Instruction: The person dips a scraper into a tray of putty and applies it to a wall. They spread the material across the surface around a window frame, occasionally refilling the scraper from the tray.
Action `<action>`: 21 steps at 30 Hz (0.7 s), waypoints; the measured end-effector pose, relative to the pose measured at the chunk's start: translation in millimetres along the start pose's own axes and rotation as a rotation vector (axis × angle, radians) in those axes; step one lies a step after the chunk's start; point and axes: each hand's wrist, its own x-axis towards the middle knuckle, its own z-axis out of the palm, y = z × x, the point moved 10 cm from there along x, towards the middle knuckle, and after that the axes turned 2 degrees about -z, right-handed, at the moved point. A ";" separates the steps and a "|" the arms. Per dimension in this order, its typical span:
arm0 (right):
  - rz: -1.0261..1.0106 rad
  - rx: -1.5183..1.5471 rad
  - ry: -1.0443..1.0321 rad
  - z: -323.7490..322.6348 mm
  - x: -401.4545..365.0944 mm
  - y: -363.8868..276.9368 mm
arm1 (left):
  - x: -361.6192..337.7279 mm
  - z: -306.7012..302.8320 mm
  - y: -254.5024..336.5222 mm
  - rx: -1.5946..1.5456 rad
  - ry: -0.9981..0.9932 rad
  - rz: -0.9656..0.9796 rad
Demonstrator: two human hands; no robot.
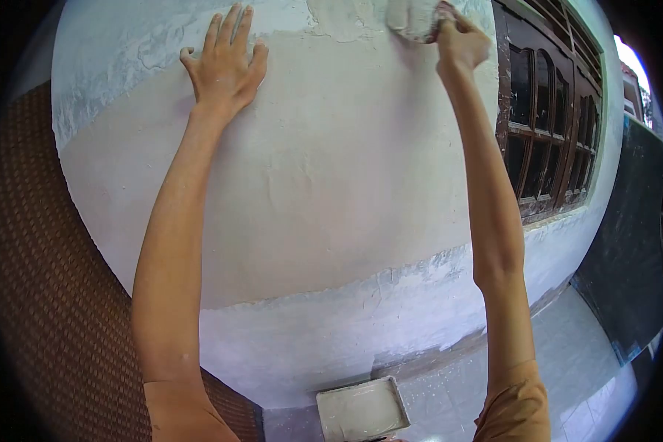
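My left hand (227, 70) lies with its fingers spread against the upper part of the wall (324, 169), holding nothing. At the top right, my right hand (460, 40) is closed around a putty-smeared scraper (411, 18). The scraper's flat blade is against the wall or very near it, and its top edge is cut off by the frame. A broad beige-grey coat covers the middle of the wall. Above and below it, the surface is paler and bluish-white, with rough edges where the areas meet.
Below, on the floor (442, 398), stands a shallow tray (362, 409) with pale material in it. A brown wooden window (541, 110) with glass panes is set into the wall at right. Woven brown panelling (51, 265) runs along the left; a dark panel (630, 236) stands far right.
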 end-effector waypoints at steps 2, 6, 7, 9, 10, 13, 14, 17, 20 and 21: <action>-0.030 0.031 -0.001 0.7 0.5 1.7 | -1.3 1.5 1.2 -0.002 0.001 -0.014; -0.195 0.003 -0.077 48.8 -21.3 6.7 | 0.2 3.6 0.0 0.034 0.013 -0.026; -0.272 -0.005 -0.064 54.2 -29.2 1.6 | -0.2 2.5 -0.2 0.059 0.020 -0.038; -0.158 -0.035 -0.051 37.1 -20.8 6.1 | 0.4 0.9 1.5 0.063 0.004 -0.016; -0.060 -0.065 -0.042 26.5 -14.7 11.2 | 0.8 -0.8 1.1 0.058 -0.001 -0.001; 0.032 -0.058 0.045 -20.1 -8.0 14.0 | -1.0 0.6 -5.7 0.075 -0.009 -0.009; -0.006 -0.076 0.024 -29.4 -10.7 12.0 | -6.0 5.3 -9.7 0.074 -0.032 -0.020; 0.014 -0.048 -0.148 -50.7 -56.5 4.7 | -53.1 7.7 -16.4 0.007 0.048 -0.057; 0.157 -0.007 -0.334 -70.1 -123.9 1.7 | -134.6 -13.9 -8.6 -0.115 0.173 -0.001; 0.233 -0.026 -0.373 -76.3 -148.7 7.0 | -170.7 -13.8 -8.5 -0.186 0.131 -0.020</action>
